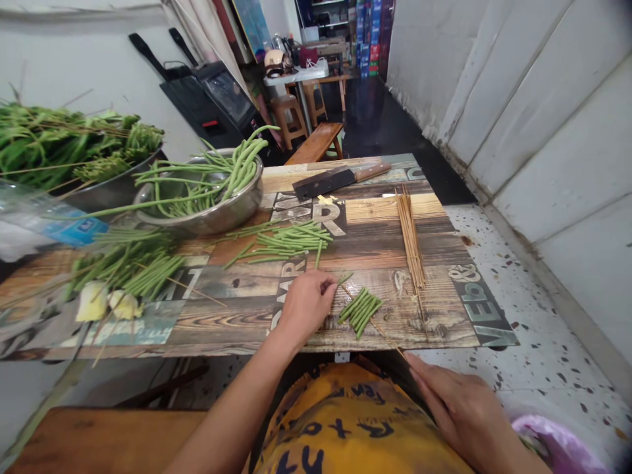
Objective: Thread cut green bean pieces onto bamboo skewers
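Observation:
My right hand (457, 405) is closed around the lower end of a thin bamboo skewer (390, 339), just off the table's near edge. Cut pieces of green bean (360, 311) sit side by side on that skewer, crossing it. Close to the skewer's far tip, my left hand (309, 304) pinches a short green bean piece (345, 278) between thumb and fingers; its fingertips are partly hidden. Beyond this hand lies a loose pile of cut green beans (291, 240). To the right, a bundle of bare bamboo skewers (409, 240) rests on the table.
A cleaver (336, 181) lies at the table's (237, 322) far side. On the left stand a metal bowl (212, 220) of long beans, a basin of leafy greens (59, 148), a plastic bottle (69, 220) and finished bean skewers (153, 276). A pink-lined bin (553, 441) is at lower right.

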The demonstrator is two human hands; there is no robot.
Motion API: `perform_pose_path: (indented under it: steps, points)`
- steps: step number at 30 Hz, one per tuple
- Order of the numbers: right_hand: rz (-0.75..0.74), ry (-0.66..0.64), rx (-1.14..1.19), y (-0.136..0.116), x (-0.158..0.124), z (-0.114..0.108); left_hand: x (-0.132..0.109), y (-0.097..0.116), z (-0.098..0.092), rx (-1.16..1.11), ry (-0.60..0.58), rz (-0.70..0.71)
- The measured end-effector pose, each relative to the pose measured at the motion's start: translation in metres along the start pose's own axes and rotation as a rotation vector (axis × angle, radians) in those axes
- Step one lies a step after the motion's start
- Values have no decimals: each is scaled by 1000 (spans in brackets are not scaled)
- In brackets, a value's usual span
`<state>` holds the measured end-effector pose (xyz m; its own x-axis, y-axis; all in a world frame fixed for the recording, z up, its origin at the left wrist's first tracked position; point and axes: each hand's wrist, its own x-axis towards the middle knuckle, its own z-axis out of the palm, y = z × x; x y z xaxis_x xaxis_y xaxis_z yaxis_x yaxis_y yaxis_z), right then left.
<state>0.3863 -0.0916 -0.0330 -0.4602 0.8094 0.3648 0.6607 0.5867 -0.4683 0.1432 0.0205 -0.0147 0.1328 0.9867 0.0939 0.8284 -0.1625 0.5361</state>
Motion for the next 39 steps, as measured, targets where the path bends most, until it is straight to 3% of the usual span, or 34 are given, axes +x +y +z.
perform_pose_path:
  steps: [12,39]
  points:
    - [-7,-10,-18,-1,-2,2,1,1,-1,10,-24,-11]
    - [19,-55,-109,-14,10,2,-5,4,2,124,5,117]
